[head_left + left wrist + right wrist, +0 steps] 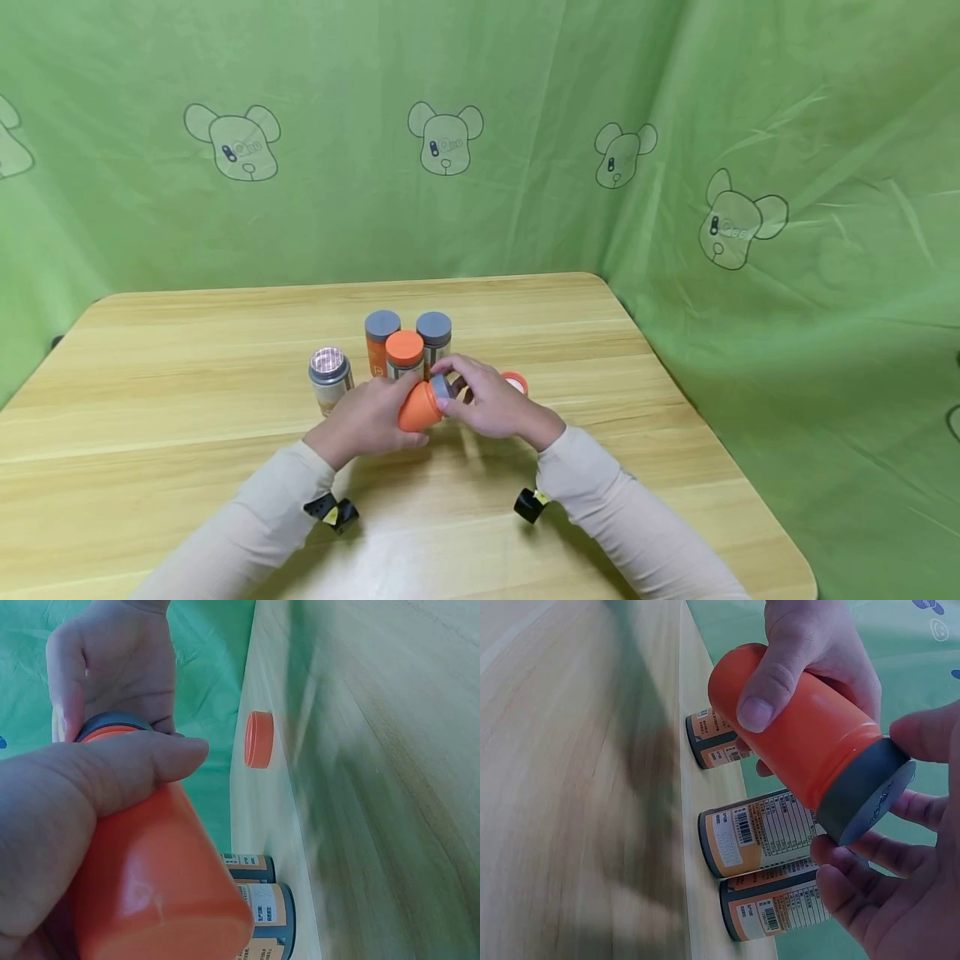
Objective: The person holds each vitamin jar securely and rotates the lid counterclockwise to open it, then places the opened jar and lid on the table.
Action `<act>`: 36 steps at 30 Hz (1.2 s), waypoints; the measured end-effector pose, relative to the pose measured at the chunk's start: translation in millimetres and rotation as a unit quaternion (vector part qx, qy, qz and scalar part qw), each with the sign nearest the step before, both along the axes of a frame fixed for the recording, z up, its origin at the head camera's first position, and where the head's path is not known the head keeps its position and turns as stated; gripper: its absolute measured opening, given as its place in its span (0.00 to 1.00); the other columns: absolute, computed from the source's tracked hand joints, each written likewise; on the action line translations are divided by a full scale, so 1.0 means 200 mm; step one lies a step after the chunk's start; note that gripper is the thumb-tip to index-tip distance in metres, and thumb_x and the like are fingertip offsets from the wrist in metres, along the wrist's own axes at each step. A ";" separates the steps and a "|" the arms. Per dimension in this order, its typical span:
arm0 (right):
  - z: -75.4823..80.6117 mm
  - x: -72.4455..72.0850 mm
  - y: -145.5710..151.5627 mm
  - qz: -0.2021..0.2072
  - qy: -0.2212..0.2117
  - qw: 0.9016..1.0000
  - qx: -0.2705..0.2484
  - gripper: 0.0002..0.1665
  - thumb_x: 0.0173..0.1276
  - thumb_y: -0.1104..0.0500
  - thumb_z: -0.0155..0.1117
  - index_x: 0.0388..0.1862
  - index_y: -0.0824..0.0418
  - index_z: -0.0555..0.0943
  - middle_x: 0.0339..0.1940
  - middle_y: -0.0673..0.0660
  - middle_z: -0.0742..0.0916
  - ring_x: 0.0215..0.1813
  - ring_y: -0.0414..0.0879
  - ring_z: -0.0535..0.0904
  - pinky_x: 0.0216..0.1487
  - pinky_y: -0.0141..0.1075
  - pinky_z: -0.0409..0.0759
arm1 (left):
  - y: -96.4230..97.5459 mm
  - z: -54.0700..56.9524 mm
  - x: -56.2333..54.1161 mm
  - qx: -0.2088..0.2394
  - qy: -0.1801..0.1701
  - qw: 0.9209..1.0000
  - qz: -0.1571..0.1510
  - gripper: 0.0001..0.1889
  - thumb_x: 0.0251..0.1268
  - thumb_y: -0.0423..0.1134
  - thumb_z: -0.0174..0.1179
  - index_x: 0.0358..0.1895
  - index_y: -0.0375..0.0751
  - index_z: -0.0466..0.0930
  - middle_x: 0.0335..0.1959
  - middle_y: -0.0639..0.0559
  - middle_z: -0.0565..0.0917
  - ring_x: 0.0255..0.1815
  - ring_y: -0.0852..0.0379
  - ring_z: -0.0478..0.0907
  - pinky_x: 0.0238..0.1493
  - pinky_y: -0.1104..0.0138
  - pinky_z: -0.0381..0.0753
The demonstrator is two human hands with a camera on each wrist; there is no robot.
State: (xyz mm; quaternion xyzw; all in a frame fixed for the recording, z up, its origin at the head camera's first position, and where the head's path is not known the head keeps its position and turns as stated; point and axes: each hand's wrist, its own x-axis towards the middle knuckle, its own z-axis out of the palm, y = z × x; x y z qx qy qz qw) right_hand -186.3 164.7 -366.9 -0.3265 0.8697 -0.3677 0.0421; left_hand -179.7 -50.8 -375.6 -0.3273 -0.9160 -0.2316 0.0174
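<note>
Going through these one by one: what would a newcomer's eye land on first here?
Probably the bright orange bottle, tilted above the table, its body gripped by the left hand and its grey lid held by the right hand. Just beyond stands an orange-lidded jar, before two grey-lidded jars. Behind the table, green fabric shows bear-like heads.

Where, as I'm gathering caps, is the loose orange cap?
In the head view, the loose orange cap lies on the table, just beyond the right hand.

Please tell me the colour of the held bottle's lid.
The lid is grey, clearest in the right wrist view.
</note>
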 end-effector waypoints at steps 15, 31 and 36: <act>-0.01 0.01 0.01 0.006 -0.024 1.000 -0.004 0.21 0.74 0.55 0.53 0.62 0.62 0.69 0.50 0.58 0.80 0.36 0.45 0.80 0.37 0.37 0.79 | -0.01 0.00 0.00 -0.001 -0.006 1.000 0.005 0.32 0.42 0.48 0.77 0.51 0.42 0.72 0.28 0.54 0.77 0.26 0.59 0.74 0.27 0.64 0.75; 0.00 0.01 0.00 0.001 -0.022 1.000 0.003 0.21 0.75 0.55 0.53 0.62 0.62 0.69 0.48 0.56 0.80 0.43 0.46 0.80 0.41 0.37 0.79 | -0.01 0.00 0.00 -0.002 -0.003 1.000 0.003 0.33 0.42 0.49 0.77 0.52 0.43 0.72 0.29 0.54 0.78 0.27 0.59 0.74 0.29 0.64 0.75; 0.00 0.01 0.00 0.007 -0.019 1.000 0.001 0.22 0.72 0.58 0.55 0.62 0.62 0.69 0.49 0.55 0.80 0.46 0.48 0.79 0.43 0.37 0.79 | -0.01 0.00 0.00 -0.005 -0.004 1.000 0.003 0.33 0.42 0.48 0.77 0.52 0.42 0.72 0.29 0.54 0.78 0.26 0.59 0.74 0.28 0.63 0.75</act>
